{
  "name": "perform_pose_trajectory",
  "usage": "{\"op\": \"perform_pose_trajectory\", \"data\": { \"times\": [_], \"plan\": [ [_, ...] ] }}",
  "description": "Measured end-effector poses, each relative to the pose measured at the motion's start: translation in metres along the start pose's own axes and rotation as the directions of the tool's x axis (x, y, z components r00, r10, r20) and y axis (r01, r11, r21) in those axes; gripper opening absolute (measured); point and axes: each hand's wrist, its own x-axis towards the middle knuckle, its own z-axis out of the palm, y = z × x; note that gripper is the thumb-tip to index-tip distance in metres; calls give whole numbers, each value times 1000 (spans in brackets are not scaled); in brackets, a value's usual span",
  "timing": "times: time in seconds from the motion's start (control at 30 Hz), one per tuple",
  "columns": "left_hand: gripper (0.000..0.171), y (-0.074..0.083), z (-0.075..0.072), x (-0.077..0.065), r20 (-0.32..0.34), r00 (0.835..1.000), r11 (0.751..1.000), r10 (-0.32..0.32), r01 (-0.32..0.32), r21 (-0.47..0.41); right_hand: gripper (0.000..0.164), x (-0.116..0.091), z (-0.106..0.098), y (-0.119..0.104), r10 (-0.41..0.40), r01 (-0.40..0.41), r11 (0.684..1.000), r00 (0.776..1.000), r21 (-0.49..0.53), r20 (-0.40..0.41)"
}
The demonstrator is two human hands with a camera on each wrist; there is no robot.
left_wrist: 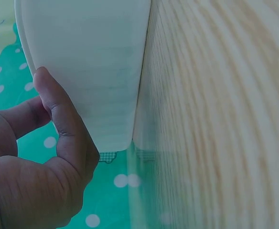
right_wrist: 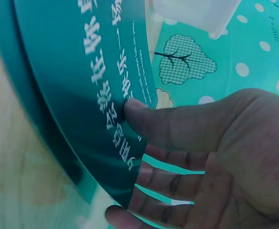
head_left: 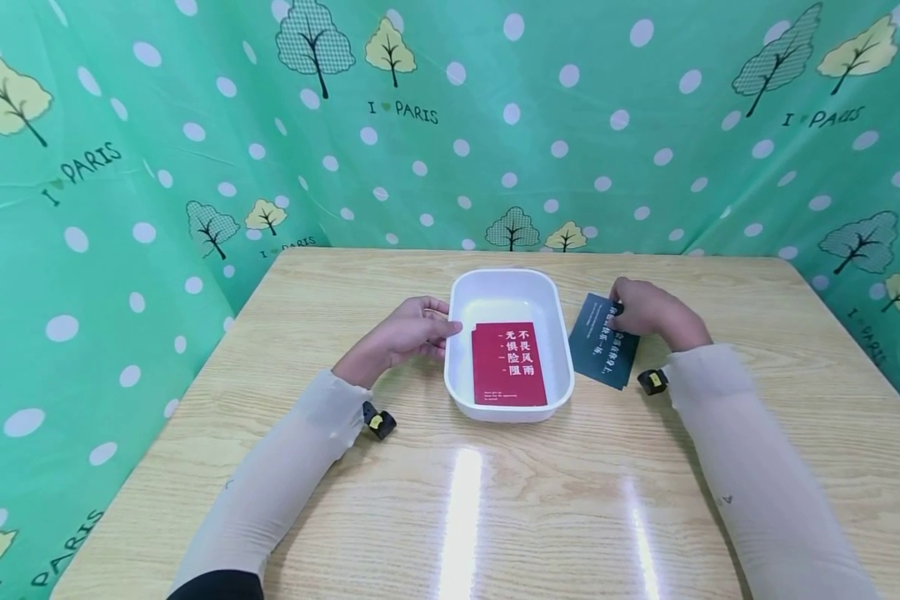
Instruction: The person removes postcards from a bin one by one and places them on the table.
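Observation:
A white plastic basin (head_left: 461, 392) sits on the table, with a red card (head_left: 506, 383) bearing white writing lying inside over another red edge. My left hand (head_left: 417, 331) holds the basin's left rim, its thumb at the edge. The left wrist view has that hand (left_wrist: 58, 129) against the basin's pale outer wall (left_wrist: 91, 81). To the right of the basin, my right hand (head_left: 648, 310) pinches a dark teal card (head_left: 596, 337) with white writing. In the right wrist view the thumb lies on the card's (right_wrist: 68, 71) printed face, fingers behind; a second dark card (right_wrist: 15, 76) shows beneath.
The wooden table (head_left: 390, 500) carries bright light reflections near its front. A green curtain (head_left: 495, 125) with white dots and trees hangs behind it and along the sides. Small black devices sit at the left wrist (head_left: 378, 421) and right wrist (head_left: 652, 382).

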Motion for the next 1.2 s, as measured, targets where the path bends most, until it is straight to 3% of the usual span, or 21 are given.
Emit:
{"op": "perform_pose_trajectory", "data": {
  "times": [0.3, 0.87, 1.03, 1.2],
  "plan": [
    [46, 2, 0, 1, 12, 1000, 1000, -8, 8, 6, 43, 2, 3, 3, 29, -30, 999, 999, -31, -42],
    [47, 0, 0, 1, -6, 1000, 1000, -2, 2, -2, 36, 4, 8, -1, 34, -36, 997, 999, -75, -23],
    [48, -1, -1, 0, -1, 1000, 1000, 1, -1, 1, 37, 2, 8, -10, -30, 19, 996, 992, -87, -126],
    [45, -3, -1, 1, 3, 1000, 1000, 11, -11, 4, 41, -2, 5, -30, -119, 100, 991, 956, -85, -268]
  ]
}}
